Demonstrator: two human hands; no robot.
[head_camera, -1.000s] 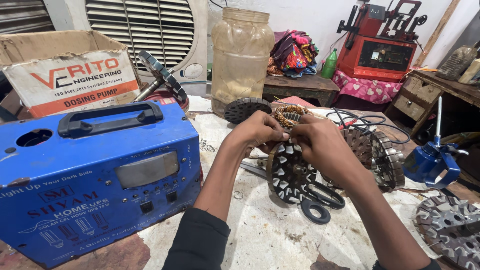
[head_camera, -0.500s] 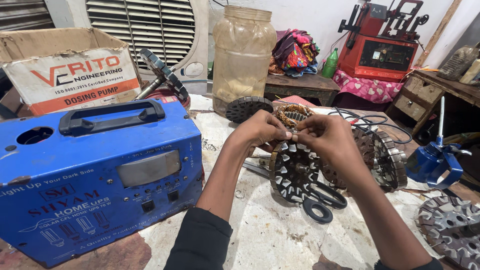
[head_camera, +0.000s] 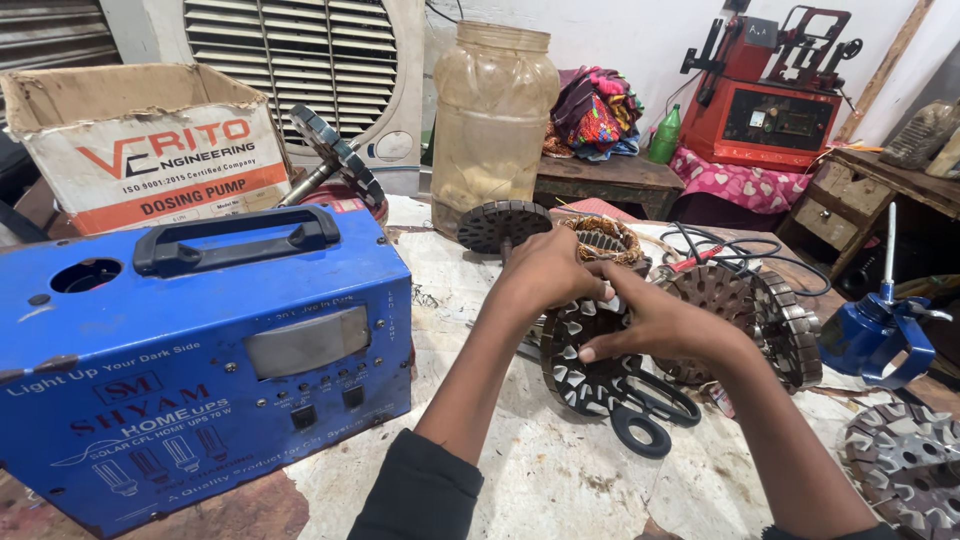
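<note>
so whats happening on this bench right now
A person is working with both bare hands on a round slotted metal stator core standing on edge on a worn white worktop. The left hand grips its top rim, and the right hand presses against its side with the fingers on the slots. Black-handled scissors lie at its foot. A blue power unit with a black handle sits to the left, with another stator core behind the hands.

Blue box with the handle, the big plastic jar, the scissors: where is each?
Blue box (head_camera: 200, 380), head view, on its front panel.
Plastic jar (head_camera: 492, 120), head view, middle of its body.
Scissors (head_camera: 642, 432), head view, on the lower black finger loop.
</note>
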